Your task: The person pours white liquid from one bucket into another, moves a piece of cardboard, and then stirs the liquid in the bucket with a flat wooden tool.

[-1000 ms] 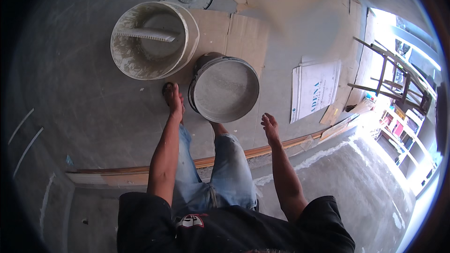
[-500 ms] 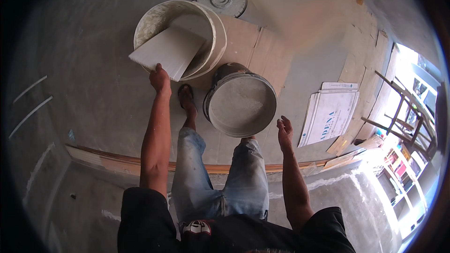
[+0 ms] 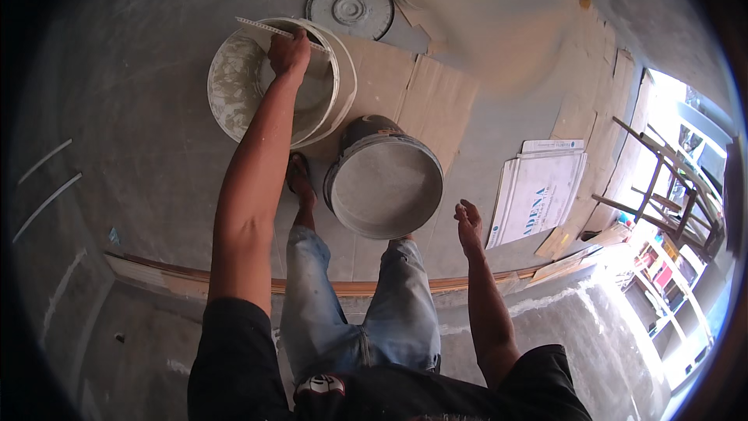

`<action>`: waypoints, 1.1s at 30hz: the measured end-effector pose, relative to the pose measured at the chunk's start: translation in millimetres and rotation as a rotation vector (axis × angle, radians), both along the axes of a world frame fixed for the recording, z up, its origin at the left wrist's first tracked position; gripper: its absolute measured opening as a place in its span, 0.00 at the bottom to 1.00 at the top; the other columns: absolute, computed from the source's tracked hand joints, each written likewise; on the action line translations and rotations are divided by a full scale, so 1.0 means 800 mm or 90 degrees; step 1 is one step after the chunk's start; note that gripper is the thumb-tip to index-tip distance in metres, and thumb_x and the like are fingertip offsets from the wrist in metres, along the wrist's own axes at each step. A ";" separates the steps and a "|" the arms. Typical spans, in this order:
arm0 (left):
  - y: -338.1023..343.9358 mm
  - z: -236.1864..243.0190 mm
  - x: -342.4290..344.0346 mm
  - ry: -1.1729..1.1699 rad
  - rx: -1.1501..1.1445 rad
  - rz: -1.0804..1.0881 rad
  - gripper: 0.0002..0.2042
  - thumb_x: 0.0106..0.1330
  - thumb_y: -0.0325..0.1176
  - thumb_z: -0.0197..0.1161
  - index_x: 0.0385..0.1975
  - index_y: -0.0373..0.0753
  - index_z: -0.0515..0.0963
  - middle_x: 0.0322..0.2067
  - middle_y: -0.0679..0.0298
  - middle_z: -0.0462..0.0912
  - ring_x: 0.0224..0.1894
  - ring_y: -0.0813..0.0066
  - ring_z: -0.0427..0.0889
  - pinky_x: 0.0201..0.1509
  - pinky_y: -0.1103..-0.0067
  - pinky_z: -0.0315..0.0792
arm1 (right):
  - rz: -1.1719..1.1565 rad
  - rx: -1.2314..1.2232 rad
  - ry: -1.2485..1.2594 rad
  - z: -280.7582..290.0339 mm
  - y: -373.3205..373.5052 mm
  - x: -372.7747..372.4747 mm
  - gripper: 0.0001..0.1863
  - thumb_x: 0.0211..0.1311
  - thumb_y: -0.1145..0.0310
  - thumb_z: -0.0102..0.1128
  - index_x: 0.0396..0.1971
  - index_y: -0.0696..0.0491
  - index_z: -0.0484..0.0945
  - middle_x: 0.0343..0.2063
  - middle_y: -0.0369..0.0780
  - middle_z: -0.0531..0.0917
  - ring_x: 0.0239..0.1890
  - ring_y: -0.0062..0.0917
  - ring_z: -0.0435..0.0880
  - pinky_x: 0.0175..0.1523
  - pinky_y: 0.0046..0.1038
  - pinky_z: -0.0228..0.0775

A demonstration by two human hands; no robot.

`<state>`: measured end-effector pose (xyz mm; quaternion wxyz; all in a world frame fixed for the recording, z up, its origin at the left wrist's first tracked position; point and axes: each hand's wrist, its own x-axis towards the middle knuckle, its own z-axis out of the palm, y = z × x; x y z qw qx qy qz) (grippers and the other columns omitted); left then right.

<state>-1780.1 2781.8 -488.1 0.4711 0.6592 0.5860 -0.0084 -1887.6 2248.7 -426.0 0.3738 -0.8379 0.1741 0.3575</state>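
My left hand (image 3: 289, 54) grips a pale notched plate (image 3: 257, 25), seen nearly edge-on, at the far rim of the large white bucket (image 3: 232, 90), whose inside is streaked with residue. Right of it stands a dark bucket (image 3: 370, 127) with grey material (image 3: 383, 187) filling the visible top. My right hand (image 3: 468, 224) hangs just right of the dark bucket with its fingers apart and loosely bent. A round grey-smeared lid (image 3: 349, 8) lies beyond the white bucket. My sandalled left foot (image 3: 300, 179) is between the buckets, below them in the view.
Cardboard sheets (image 3: 436, 101) cover part of the floor, with a white printed flattened carton (image 3: 536, 195) at right. Wooden frames (image 3: 662, 187) lean by the bright opening at the right edge. Long timber strips (image 3: 452, 284) run behind my legs. Two pale strips (image 3: 47, 206) show at far left.
My left hand has moved up and forward with the plate, from the near side of the white bucket to its far rim, and the plate has turned from face-up to edge-on.
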 end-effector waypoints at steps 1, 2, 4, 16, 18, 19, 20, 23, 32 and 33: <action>-0.006 0.002 0.003 0.004 -0.002 0.017 0.26 0.60 0.47 0.60 0.41 0.23 0.72 0.27 0.56 0.78 0.23 0.75 0.79 0.25 0.81 0.76 | 0.001 0.006 0.000 -0.001 0.002 -0.002 0.28 0.62 0.51 0.56 0.54 0.57 0.69 0.40 0.42 0.78 0.42 0.26 0.77 0.49 0.28 0.67; -0.022 0.012 0.006 -0.051 -0.041 0.033 0.30 0.60 0.49 0.60 0.47 0.24 0.68 0.30 0.56 0.77 0.25 0.76 0.78 0.27 0.81 0.76 | 0.009 -0.001 0.005 -0.002 -0.002 -0.001 0.28 0.62 0.51 0.55 0.54 0.57 0.69 0.41 0.43 0.78 0.43 0.27 0.77 0.50 0.28 0.67; -0.047 0.036 -0.004 -0.160 -0.110 0.069 0.37 0.59 0.53 0.59 0.58 0.26 0.61 0.34 0.56 0.75 0.28 0.77 0.77 0.30 0.81 0.75 | 0.028 -0.006 0.015 -0.006 -0.004 0.001 0.28 0.63 0.51 0.54 0.55 0.57 0.68 0.43 0.45 0.78 0.46 0.29 0.76 0.52 0.29 0.66; -0.165 0.005 -0.271 -0.054 0.073 -0.012 0.26 0.69 0.48 0.46 0.53 0.29 0.67 0.49 0.49 0.70 0.51 0.58 0.70 0.57 0.70 0.62 | 0.155 -0.003 -0.035 -0.096 0.010 0.020 0.33 0.66 0.44 0.41 0.58 0.56 0.66 0.52 0.50 0.74 0.53 0.37 0.75 0.56 0.35 0.65; -0.228 -0.007 -0.338 0.118 -0.149 0.002 0.31 0.68 0.56 0.43 0.53 0.30 0.67 0.49 0.49 0.71 0.52 0.60 0.69 0.58 0.71 0.60 | 0.090 0.051 0.064 -0.123 -0.002 0.026 0.35 0.66 0.41 0.39 0.59 0.56 0.63 0.50 0.47 0.74 0.52 0.33 0.74 0.55 0.33 0.65; -0.258 -0.028 -0.386 0.135 -0.240 0.033 0.32 0.67 0.58 0.42 0.54 0.32 0.67 0.51 0.52 0.71 0.53 0.62 0.69 0.58 0.73 0.59 | 0.062 0.084 0.117 -0.131 0.000 0.026 0.36 0.65 0.39 0.38 0.60 0.55 0.62 0.50 0.46 0.75 0.51 0.32 0.74 0.55 0.32 0.64; -0.281 -0.046 -0.425 0.151 -0.330 0.068 0.33 0.66 0.61 0.41 0.55 0.34 0.67 0.53 0.54 0.70 0.54 0.63 0.69 0.58 0.75 0.59 | 0.017 0.100 0.153 -0.132 0.010 0.028 0.36 0.65 0.39 0.37 0.60 0.55 0.63 0.50 0.45 0.74 0.49 0.30 0.74 0.54 0.32 0.65; -0.356 -0.056 -0.429 0.071 -0.512 0.388 0.32 0.65 0.62 0.44 0.59 0.44 0.65 0.58 0.64 0.68 0.62 0.70 0.61 0.64 0.72 0.53 | -0.072 0.129 0.221 -0.132 0.016 0.037 0.35 0.66 0.40 0.37 0.58 0.56 0.65 0.50 0.41 0.74 0.46 0.28 0.75 0.52 0.30 0.66; -0.394 -0.091 -0.436 -0.196 -0.474 0.565 0.28 0.65 0.60 0.47 0.57 0.47 0.67 0.56 0.70 0.71 0.57 0.75 0.69 0.57 0.72 0.65 | 0.021 0.131 0.036 -0.147 0.036 0.051 0.21 0.64 0.53 0.46 0.36 0.60 0.74 0.28 0.38 0.72 0.36 0.24 0.69 0.45 0.23 0.61; -0.393 -0.091 -0.435 -0.174 -0.464 0.573 0.28 0.65 0.60 0.47 0.56 0.47 0.68 0.55 0.70 0.71 0.57 0.75 0.69 0.57 0.72 0.64 | -0.016 0.142 0.061 -0.149 0.035 0.051 0.20 0.64 0.54 0.46 0.36 0.59 0.74 0.28 0.37 0.72 0.35 0.23 0.69 0.44 0.23 0.61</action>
